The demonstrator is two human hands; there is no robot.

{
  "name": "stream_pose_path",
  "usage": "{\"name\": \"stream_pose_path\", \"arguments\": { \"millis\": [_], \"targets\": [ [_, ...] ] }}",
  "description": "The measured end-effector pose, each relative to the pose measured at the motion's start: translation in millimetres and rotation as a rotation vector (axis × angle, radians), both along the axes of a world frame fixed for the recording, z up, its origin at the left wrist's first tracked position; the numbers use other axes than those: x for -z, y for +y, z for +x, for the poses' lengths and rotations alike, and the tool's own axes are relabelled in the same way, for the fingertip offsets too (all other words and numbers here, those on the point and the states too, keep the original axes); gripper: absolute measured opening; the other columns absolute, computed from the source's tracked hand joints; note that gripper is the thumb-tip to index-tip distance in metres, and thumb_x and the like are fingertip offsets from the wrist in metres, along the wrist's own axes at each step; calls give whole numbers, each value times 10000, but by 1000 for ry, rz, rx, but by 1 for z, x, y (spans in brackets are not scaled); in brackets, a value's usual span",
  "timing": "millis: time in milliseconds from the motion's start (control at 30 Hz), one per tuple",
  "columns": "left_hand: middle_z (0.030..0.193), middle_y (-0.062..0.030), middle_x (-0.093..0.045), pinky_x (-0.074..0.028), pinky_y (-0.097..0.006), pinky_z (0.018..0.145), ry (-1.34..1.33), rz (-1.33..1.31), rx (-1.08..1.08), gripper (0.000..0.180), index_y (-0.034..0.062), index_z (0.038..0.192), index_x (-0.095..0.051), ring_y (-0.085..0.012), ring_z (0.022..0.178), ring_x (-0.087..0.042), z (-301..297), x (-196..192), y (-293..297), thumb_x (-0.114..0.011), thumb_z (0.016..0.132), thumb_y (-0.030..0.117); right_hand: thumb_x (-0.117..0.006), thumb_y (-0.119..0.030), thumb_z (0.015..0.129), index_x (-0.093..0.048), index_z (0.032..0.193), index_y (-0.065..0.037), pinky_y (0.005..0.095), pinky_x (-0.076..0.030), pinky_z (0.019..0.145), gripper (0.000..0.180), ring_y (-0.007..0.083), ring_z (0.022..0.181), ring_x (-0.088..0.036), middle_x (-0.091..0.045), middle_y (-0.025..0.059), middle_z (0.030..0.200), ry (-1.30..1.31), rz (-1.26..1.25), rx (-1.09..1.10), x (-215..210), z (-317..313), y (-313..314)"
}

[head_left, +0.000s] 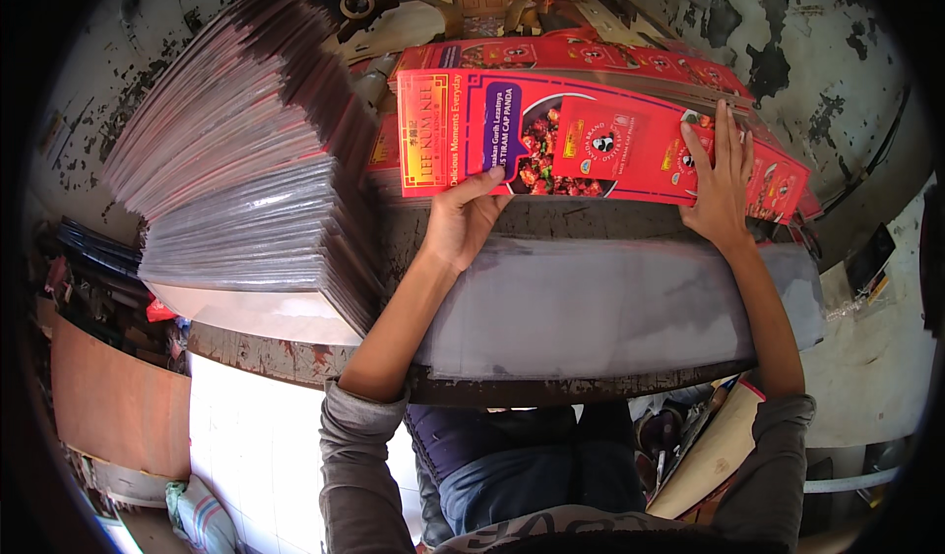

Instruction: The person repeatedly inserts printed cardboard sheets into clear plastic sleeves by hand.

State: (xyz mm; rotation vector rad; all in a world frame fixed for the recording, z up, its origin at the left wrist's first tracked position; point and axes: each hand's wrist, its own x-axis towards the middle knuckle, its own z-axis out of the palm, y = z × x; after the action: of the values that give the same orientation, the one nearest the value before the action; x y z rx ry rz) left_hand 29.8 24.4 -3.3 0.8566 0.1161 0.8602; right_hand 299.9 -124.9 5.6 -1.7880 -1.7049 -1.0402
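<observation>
A long red printed card strip (630, 146) with food pictures and a purple panel lies slantwise before me, over a pile of similar red strips (512, 54). My left hand (465, 217) pinches its near edge, the thumb on top and the other fingers partly hidden beneath. Toward the strip's right end, my right hand (722, 185) lies on the printed face with fingers stretched out and thumb apart. Between my forearms and me, a long greyish translucent plastic sheet (591, 308) covers the near part of the worktable; whether it is one layer or several I cannot tell.
At the left stands a tall, leaning stack of plastic-covered sheets (236, 219), close to my left forearm. A roll of tape (356, 4) and other clutter lie at the back. The dark worn table edge (551, 391) runs in front of my lap.
</observation>
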Motion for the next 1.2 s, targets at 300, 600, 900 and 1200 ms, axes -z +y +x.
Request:
{"name": "stream_pose_path", "arguments": {
  "millis": [300, 600, 900, 1200],
  "targets": [
    [1122, -61, -579, -443, -348, 884, -116, 61, -222, 337, 78, 1156, -504, -175, 1030, -556, -17, -27, 16, -487, 916, 315, -694, 0, 472, -356, 1361, -262, 559, -152, 1059, 987, 349, 1302, -236, -257, 169, 1392, 36, 10, 10, -9, 3, -2],
    [850, -81, -641, -449, -232, 646, 546, 699, -706, 405, -24, 1055, -482, -79, 697, -555, -20, -26, 19, -700, 792, 194, -650, 53, 471, -407, 1330, -304, 560, -161, 1052, 962, 362, 1290, -248, -255, 184, 1387, -44, -32, 10, -8, 12, -3],
    [796, -159, -653, -502, -311, 613, 717, 715, -874, 415, 7, 912, -419, -205, 684, -654, -11, -28, 5, -726, 766, 245, -647, 71, 457, -408, 1327, -321, 559, -167, 1047, 984, 372, 1289, -248, -242, 189, 1399, -62, -50, -12, -3, 11, 0],
    [741, -128, -637, -468, -273, 564, 689, 745, -894, 387, 3, 896, -433, -142, 599, -591, -14, -25, 9, -710, 784, 249, -640, 78, 465, -406, 1331, -316, 559, -172, 1046, 980, 364, 1293, -244, -245, 183, 1396, -43, -44, 9, -2, 11, -1]
  ]
}}
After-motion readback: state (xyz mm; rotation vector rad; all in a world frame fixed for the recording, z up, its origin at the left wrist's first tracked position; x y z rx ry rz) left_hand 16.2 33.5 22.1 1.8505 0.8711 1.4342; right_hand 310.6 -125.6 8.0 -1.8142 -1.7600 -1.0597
